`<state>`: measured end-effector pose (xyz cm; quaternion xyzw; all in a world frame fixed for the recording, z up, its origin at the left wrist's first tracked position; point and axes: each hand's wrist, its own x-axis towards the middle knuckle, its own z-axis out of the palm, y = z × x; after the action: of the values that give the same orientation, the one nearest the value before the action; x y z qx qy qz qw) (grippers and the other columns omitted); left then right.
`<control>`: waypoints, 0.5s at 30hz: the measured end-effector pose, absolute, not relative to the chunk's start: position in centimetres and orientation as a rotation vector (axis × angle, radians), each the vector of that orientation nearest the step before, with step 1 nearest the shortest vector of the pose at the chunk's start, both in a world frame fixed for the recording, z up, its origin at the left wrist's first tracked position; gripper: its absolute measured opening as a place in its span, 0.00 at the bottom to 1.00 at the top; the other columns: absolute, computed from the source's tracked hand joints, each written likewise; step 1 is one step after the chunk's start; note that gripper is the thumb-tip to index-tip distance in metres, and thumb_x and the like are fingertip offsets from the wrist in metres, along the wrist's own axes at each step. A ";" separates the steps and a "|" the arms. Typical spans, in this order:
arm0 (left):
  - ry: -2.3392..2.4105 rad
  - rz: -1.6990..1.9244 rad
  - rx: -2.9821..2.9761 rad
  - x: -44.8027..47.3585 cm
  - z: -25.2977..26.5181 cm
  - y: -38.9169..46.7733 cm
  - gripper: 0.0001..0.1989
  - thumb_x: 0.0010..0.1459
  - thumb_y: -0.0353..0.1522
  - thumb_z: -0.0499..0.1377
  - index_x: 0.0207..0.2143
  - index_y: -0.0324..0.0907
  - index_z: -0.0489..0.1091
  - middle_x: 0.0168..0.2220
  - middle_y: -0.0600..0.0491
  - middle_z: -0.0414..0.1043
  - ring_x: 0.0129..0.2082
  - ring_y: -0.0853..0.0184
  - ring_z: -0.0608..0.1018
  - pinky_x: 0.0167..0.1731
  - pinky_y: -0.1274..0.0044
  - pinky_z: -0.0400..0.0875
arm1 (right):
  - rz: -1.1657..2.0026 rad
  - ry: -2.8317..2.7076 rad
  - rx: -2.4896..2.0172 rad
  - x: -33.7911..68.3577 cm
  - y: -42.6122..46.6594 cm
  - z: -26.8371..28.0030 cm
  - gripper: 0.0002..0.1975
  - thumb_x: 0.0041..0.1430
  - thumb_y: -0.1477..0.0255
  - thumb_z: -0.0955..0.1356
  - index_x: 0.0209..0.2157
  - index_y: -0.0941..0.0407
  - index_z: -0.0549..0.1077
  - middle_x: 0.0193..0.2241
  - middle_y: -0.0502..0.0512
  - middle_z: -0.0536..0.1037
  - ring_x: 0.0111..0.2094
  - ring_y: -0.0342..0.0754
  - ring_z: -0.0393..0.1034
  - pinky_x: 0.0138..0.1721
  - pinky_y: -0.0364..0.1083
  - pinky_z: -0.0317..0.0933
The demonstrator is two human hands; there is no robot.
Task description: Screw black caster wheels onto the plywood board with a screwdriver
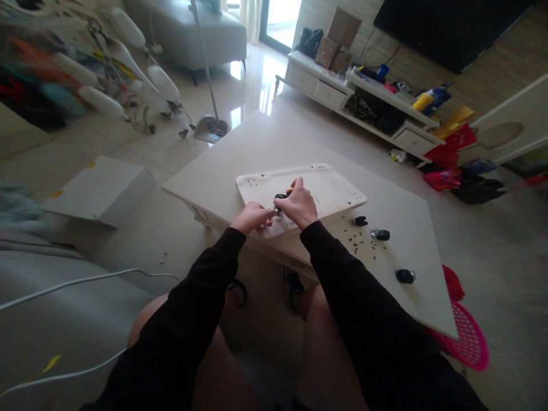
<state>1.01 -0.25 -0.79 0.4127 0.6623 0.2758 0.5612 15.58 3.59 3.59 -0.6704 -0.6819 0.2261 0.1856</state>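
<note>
A white board (299, 185) with small holes near its corners lies on the pale table (240, 145). At its near left corner is a caster wheel (279, 198), black with a shiny metal part, mostly covered by my hands. My left hand (254, 217) is closed, its fingertips pinching at the metal part. My right hand (301, 204) is closed around a small screwdriver (290, 190) with a yellow and black handle, largely hidden by the fingers. Three more casters, a far one (360, 221), a middle one (381, 234) and a near one (405, 276), lie to the right.
Several dark screws (354, 240) are scattered on the table beside the board. A pink basket (470, 337) stands by the table's right end. On the floor to the left are a white box (103, 191) and a long-handled dustpan (211, 129). A cluttered TV cabinet (317, 85) stands beyond.
</note>
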 end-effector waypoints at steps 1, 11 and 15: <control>1.551 0.649 0.964 0.9 -0.5 -0.3 0.08 0.52 0.29 0.63 0.21 0.38 0.73 0.19 0.50 0.74 0.15 0.70 0.69 0.18 0.78 0.61 | 0.624 -1.888 -1.885 16.5 3.7 3.9 0.28 0.45 0.61 0.74 0.46 0.52 0.63 0.35 0.54 0.76 0.35 0.49 0.69 0.45 0.55 0.68; 1.587 0.837 0.914 0.2 -0.6 0.5 0.07 0.56 0.35 0.60 0.31 0.39 0.73 0.19 0.52 0.72 0.13 0.70 0.66 0.17 0.76 0.59 | 0.328 -1.560 -2.181 37.3 1.0 6.5 0.37 0.41 0.58 0.76 0.53 0.53 0.67 0.38 0.55 0.76 0.38 0.50 0.70 0.47 0.54 0.68; 1.616 0.973 0.919 -0.1 -0.6 0.4 0.06 0.56 0.34 0.58 0.32 0.40 0.72 0.19 0.54 0.69 0.13 0.71 0.65 0.17 0.77 0.58 | 0.233 -1.470 -2.381 44.9 -2.2 4.6 0.37 0.40 0.59 0.76 0.52 0.54 0.68 0.39 0.59 0.77 0.39 0.53 0.70 0.51 0.56 0.68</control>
<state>-0.12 0.44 -0.60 0.3796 0.6676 0.4022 0.4985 44.88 -2.25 4.60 -0.8361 -0.5164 0.0820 0.1659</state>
